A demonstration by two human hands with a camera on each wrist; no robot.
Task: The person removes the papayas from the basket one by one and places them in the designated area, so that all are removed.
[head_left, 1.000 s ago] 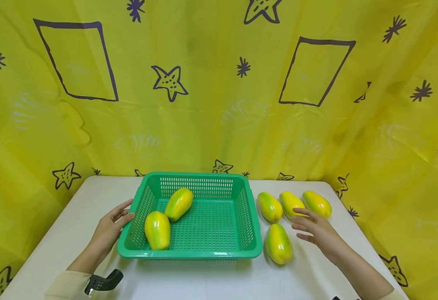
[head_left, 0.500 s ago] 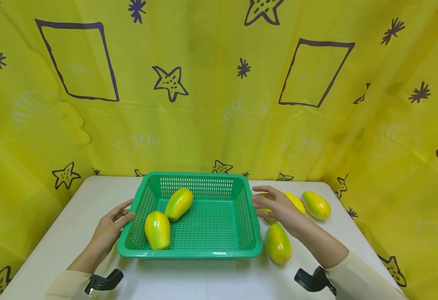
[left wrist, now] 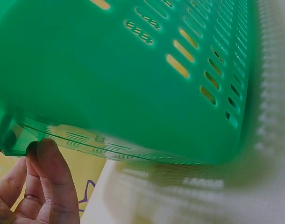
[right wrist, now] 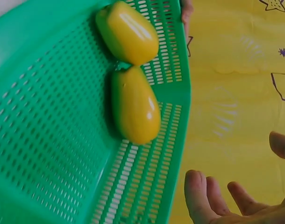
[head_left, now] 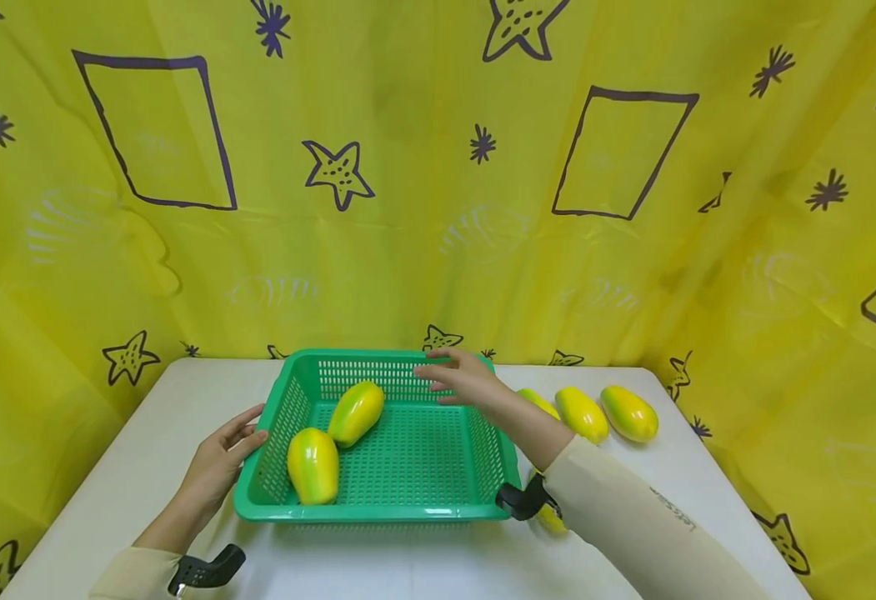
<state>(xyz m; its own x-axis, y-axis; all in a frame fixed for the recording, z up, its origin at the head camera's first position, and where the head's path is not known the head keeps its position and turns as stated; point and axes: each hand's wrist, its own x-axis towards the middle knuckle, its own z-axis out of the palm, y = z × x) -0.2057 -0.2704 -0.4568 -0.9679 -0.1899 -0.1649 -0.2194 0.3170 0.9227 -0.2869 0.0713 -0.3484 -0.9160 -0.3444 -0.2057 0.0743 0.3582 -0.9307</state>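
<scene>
My left hand (head_left: 216, 454) grips the left rim of a green plastic basket (head_left: 377, 512), thumb on top and fingers outside; the left wrist view shows the curled fingers (left wrist: 53, 182) at the rim. Two yellow-green papayas lie in the basket's left part, one papaya (head_left: 313, 465) near the front and another papaya (head_left: 357, 413) behind it. Above the back right of the basket hovers my right hand (head_left: 468, 379), fingers spread and holding nothing. In the right wrist view its fingers (right wrist: 198, 196) stand apart from the basket wall.
Right of the basket on the white table (head_left: 670, 500) lie two papayas in full view, one papaya (head_left: 582, 414) beside another papaya (head_left: 629, 413). My right arm partly covers two more. A patterned yellow curtain (head_left: 407, 267) hangs behind and at the sides.
My right hand has moved left from above the loose papayas, past the basket's right rim, to over its back right part. The left hand keeps its grip; the papayas stay put.
</scene>
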